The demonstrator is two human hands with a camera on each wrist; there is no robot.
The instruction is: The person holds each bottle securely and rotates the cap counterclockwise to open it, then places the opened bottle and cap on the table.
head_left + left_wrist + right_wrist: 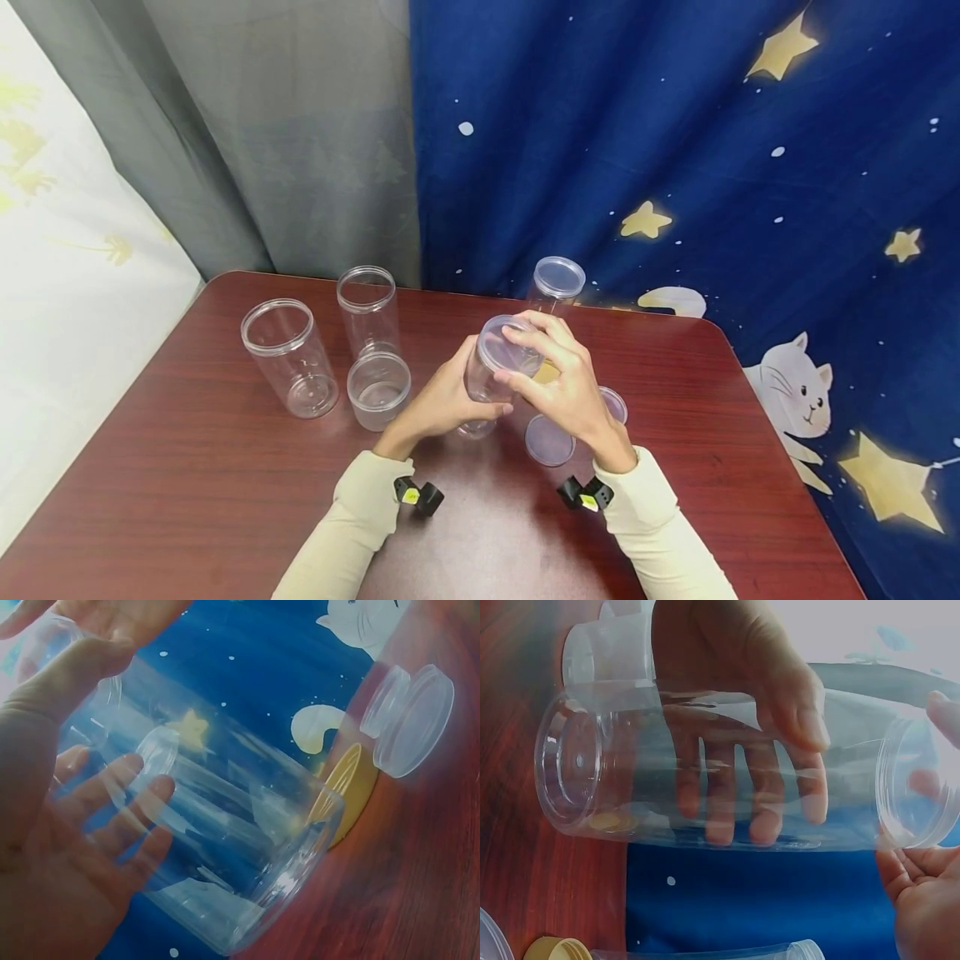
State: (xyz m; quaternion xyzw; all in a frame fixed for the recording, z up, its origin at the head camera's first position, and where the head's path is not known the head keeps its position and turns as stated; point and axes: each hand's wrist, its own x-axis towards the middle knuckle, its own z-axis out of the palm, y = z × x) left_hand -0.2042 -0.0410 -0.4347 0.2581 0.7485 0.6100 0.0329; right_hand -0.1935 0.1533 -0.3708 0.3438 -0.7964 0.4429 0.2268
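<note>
A tall clear plastic jar (pixel 634 769) is held up off the table, tilted, between both hands. My left hand (pixel 442 396) wraps round its body, with the fingers showing through the clear wall in the right wrist view. A clear lid (pixel 504 346) sits at the jar's mouth. My right hand (pixel 566 379) grips this lid by its edge, with thumb and fingers spread round it. Just beyond the right hand stands a tall jar with a clear lid (pixel 559 277). Beside the right hand's palm a yellow lid (pixel 551 372) is partly hidden.
Two loose clear lids lie on the reddish table, one nearer (pixel 550 440) and one partly behind the right wrist (pixel 615 406). To the left stand two tall lidless jars, a front one (pixel 292 371) and a back one (pixel 371 325), plus a short jar (pixel 378 398). Curtains (pixel 525 167) hang behind.
</note>
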